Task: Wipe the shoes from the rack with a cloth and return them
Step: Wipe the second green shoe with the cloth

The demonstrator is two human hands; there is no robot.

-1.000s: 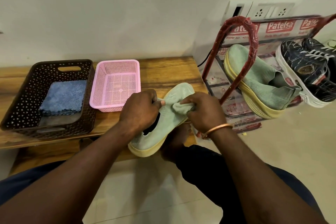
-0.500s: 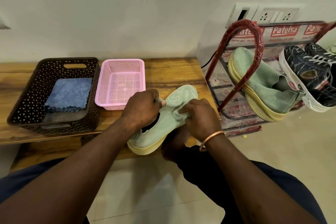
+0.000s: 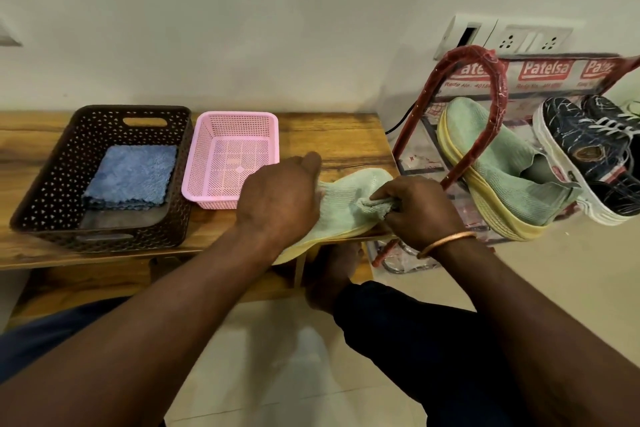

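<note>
Head view, centre frame: holding down a mint-green shoe on the wooden bench with the left hand, fingers curled over it; pinching a bunched cloth against its upper with the right hand (matching shoe on the rack, right of frame).

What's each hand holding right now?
Left hand: grips the green shoe.
Right hand: pinches the green cloth against that shoe.

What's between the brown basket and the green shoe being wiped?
The pink basket, standing on the bench; the head view shows it.
</note>
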